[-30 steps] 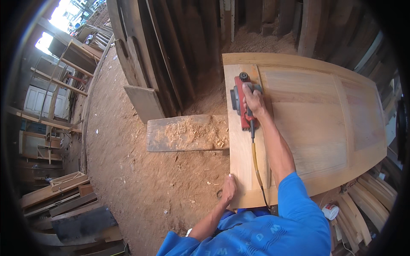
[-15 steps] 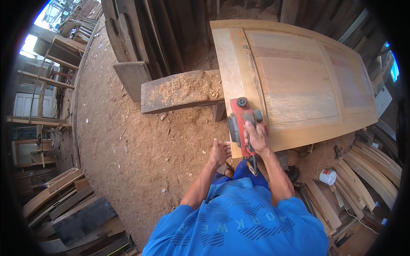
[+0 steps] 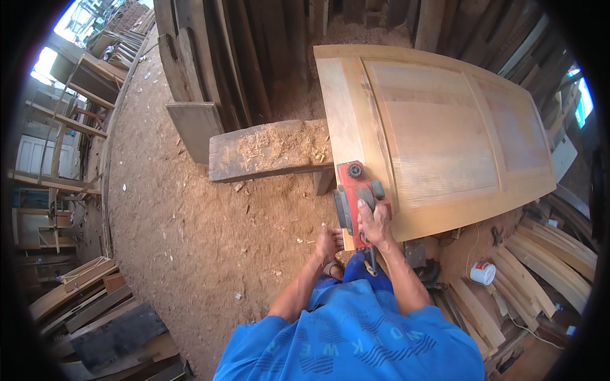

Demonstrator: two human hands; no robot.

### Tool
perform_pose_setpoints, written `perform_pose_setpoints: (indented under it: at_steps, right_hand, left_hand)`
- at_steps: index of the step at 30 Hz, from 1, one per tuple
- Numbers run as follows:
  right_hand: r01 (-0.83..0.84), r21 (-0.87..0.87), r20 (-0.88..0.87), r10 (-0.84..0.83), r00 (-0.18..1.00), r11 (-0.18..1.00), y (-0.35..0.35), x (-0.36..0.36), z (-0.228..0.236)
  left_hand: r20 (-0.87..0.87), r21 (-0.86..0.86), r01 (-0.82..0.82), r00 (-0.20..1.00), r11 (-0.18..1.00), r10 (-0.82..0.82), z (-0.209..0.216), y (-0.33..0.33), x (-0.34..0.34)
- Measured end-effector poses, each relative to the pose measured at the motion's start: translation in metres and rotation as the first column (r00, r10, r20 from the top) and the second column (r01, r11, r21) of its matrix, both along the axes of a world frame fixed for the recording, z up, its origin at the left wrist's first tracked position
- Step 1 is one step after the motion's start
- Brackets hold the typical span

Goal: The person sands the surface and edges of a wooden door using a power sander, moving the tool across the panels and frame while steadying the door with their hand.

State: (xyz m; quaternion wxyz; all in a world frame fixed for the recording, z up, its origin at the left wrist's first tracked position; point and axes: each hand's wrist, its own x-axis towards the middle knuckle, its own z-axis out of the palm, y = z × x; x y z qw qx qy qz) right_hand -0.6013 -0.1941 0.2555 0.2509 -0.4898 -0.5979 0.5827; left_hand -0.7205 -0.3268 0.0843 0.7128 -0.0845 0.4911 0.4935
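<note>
A red and black electric hand planer (image 3: 345, 180) rests on the near left end of a pale panelled wooden door (image 3: 438, 136). My right hand (image 3: 375, 223) is wrapped round the planer's rear handle. Its cord trails back toward my body. Beside the door's near left corner is my left hand (image 3: 328, 243), its fingers stretched out against the edge and its thumb apart, holding no tool. Part of those fingers is hidden at the edge.
A thick timber beam (image 3: 270, 149) covered in shavings supports the door's left side. Dark boards (image 3: 254, 63) stand upright behind it. Wood offcuts (image 3: 121, 330) lie at lower left, more planks (image 3: 546, 267) at right near a white tub (image 3: 483, 273). Sawdust covers the ground (image 3: 203, 235).
The door, beam and planer appear slightly lower in the picture as the view shifts. My right hand still grips the planer, and my left hand stays at the door's corner.
</note>
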Motion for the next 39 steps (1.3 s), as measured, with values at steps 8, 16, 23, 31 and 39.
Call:
perform_pose_setpoints:
  at_steps: [8,16,23,31,39]
  right_hand:
    - [0.017,0.048,-0.053,-0.014,0.998,0.999,0.121,-0.080,-0.017]
    - [0.046,0.053,-0.010,-0.046,0.999,0.997,0.236,-0.150,-0.022]
    - [0.049,0.031,0.002,-0.049,0.999,0.998,0.324,-0.197,-0.027]
    - [0.048,0.005,-0.016,-0.048,0.999,0.999,0.420,-0.257,-0.033]
    - [-0.009,0.050,0.114,0.004,0.993,0.999,0.505,-0.299,-0.033]
  left_hand:
    - [-0.206,-0.025,-0.002,0.979,1.000,-0.003,0.023,0.051,-0.007]
    - [-0.876,-0.088,0.218,0.447,0.972,-0.180,0.017,0.096,-0.001]
    - [-0.849,-0.138,0.261,0.465,0.955,-0.250,0.020,0.102,0.002]
    - [-0.845,-0.189,0.222,0.460,0.956,-0.274,0.035,0.102,0.006]
    - [-0.759,-0.370,0.228,0.485,0.901,-0.435,0.060,0.111,0.001]
